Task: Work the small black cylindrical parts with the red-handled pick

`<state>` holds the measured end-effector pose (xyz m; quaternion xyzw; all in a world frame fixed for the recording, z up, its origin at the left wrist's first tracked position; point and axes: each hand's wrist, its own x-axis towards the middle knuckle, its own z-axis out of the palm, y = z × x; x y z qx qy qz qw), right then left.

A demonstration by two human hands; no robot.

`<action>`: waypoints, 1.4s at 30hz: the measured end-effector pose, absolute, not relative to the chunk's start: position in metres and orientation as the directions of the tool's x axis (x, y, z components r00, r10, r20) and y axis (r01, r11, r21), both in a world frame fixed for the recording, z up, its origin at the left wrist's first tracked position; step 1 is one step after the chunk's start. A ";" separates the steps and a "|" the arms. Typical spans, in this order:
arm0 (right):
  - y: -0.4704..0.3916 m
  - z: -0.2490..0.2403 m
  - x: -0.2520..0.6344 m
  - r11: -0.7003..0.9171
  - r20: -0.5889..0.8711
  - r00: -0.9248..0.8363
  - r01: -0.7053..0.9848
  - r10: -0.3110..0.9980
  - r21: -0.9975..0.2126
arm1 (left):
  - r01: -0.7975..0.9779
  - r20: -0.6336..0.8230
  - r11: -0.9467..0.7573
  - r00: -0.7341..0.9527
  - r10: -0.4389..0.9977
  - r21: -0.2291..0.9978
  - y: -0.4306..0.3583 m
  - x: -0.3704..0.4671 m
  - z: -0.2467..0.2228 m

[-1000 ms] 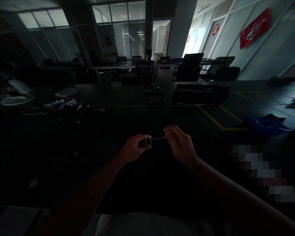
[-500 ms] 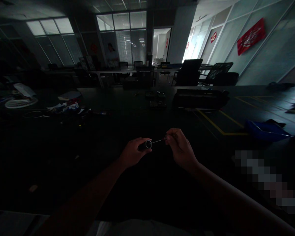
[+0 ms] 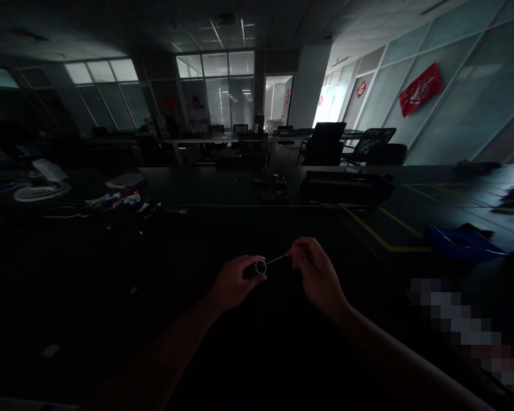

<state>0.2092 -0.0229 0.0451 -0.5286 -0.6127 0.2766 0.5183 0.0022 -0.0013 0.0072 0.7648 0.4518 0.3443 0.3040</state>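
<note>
Gripping a short, dark cylinder with a pale ring-shaped rim [image 3: 252,269] in the left hand [image 3: 232,283], with thumb and fingers curled around it, over a dark, flat-topped table [image 3: 175,242]. Pinching a thin, straight, shiny rod [image 3: 274,260] at its right end between thumb and fingertips of the right hand [image 3: 317,275], and aiming it at the cylinder's round mouth. Cannot tell whether inside or just before it; too dark to make out contents. Reaching in with both forearms from below, well inside the table's near edge, well apart from a blue, soft-looking bag [image 3: 460,242] at right.
</note>
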 end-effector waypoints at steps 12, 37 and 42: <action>-0.015 0.032 0.207 0.271 0.306 0.080 0.292 0.949 -0.917 | 0.508 0.231 -0.386 0.343 0.911 0.770 0.000 0.001 0.006; -0.009 0.019 0.212 0.141 0.134 0.080 -0.096 0.988 -0.985 | 0.484 0.284 -0.494 0.443 0.850 0.723 0.004 -0.008 0.011; -0.005 0.021 0.213 0.034 0.018 0.048 -0.349 0.999 -0.937 | 0.492 0.290 -0.455 0.377 0.880 0.743 0.003 -0.007 0.012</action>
